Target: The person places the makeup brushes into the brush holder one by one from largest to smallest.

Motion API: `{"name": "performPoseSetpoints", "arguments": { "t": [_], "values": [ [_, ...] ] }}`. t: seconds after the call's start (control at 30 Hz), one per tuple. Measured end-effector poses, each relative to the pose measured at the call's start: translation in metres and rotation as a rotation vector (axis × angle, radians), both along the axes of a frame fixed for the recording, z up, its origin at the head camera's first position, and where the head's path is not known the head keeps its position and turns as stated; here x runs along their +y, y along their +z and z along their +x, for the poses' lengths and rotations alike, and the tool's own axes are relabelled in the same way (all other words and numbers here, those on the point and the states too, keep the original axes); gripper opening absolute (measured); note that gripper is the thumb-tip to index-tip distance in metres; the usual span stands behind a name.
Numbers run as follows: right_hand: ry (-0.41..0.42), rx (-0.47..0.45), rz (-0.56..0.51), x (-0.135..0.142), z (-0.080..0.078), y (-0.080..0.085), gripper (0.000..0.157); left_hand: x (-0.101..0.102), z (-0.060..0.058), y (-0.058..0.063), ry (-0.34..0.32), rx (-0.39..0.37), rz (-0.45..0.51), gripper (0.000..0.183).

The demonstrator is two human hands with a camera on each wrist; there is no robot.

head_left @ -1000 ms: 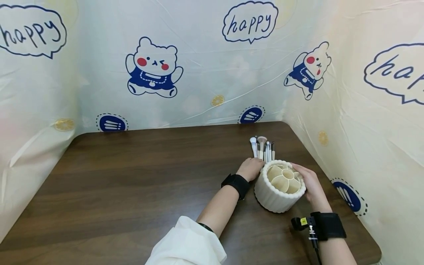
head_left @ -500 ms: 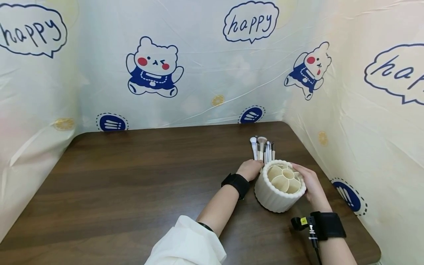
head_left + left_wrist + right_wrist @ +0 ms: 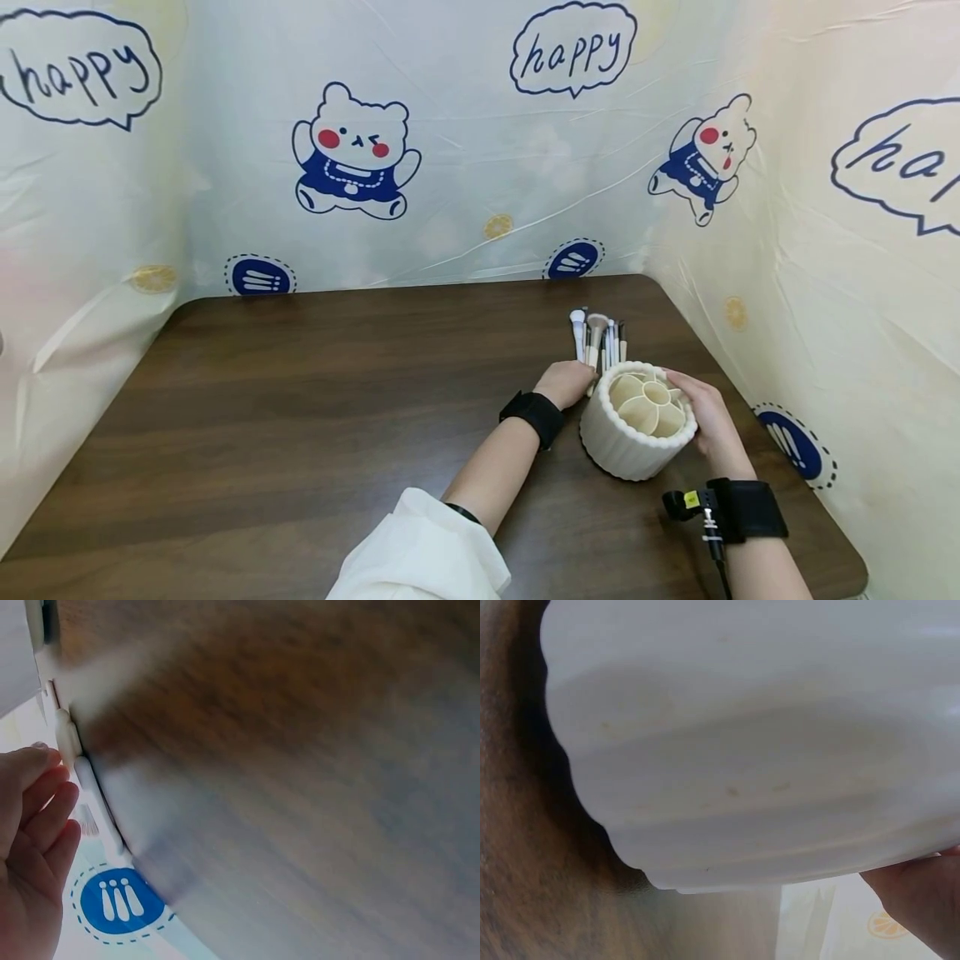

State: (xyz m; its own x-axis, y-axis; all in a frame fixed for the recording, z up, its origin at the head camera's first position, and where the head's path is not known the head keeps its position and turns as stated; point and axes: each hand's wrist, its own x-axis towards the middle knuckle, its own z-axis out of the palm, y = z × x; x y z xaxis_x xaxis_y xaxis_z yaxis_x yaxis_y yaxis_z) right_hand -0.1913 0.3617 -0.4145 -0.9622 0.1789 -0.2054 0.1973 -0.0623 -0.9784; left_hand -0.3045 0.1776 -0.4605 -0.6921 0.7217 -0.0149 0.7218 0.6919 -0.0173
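A cream, ribbed brush holder (image 3: 630, 446) with petal-shaped compartments stands on the table at the right, nothing showing in its compartments. My right hand (image 3: 708, 417) grips its far right side; in the right wrist view the holder's wall (image 3: 742, 757) fills most of the picture. Just behind the holder, several makeup brushes (image 3: 613, 343) lie side by side, heads pointing away. My left hand (image 3: 564, 385) is at their left, thumb and fingertips pinching the pale handle of a makeup brush (image 3: 597, 329) with a wide head. In the left wrist view the handles (image 3: 69, 739) touch the fingertips.
The dark wooden table (image 3: 300, 417) stretches to the left. A printed curtain (image 3: 465, 150) with bears and "happy" bubbles encloses its back and sides. A wrist camera (image 3: 682, 504) with a cable sits on the right wristband.
The wide-headed brush has shifted and tilted slightly among the others at my left fingertips. The holder and right hand stay in place. The head view has turned slightly left.
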Motion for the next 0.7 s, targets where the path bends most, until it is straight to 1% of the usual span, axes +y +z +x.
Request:
{"name": "performPoseSetpoints", "arguments": {
  "t": [0.17, 0.43, 0.6, 0.7],
  "values": [
    [0.007, -0.004, -0.015, -0.001, 0.002, 0.001, 0.029, -0.001, -0.001, 0.0, -0.006, 0.001, 0.003, 0.027],
    [0.05, 0.007, -0.048, -0.004, 0.005, 0.002, 0.03, -0.007, -0.001, 0.004, -0.041, 0.001, 0.025, 0.028],
    [0.051, -0.004, -0.034, -0.006, 0.006, 0.002, 0.03, -0.011, 0.0, 0.003, -0.047, -0.014, 0.07, 0.035],
    [0.054, -0.013, -0.019, -0.007, 0.007, 0.002, 0.029, -0.013, 0.001, 0.003, -0.058, -0.017, 0.083, 0.035]
  ]
}}
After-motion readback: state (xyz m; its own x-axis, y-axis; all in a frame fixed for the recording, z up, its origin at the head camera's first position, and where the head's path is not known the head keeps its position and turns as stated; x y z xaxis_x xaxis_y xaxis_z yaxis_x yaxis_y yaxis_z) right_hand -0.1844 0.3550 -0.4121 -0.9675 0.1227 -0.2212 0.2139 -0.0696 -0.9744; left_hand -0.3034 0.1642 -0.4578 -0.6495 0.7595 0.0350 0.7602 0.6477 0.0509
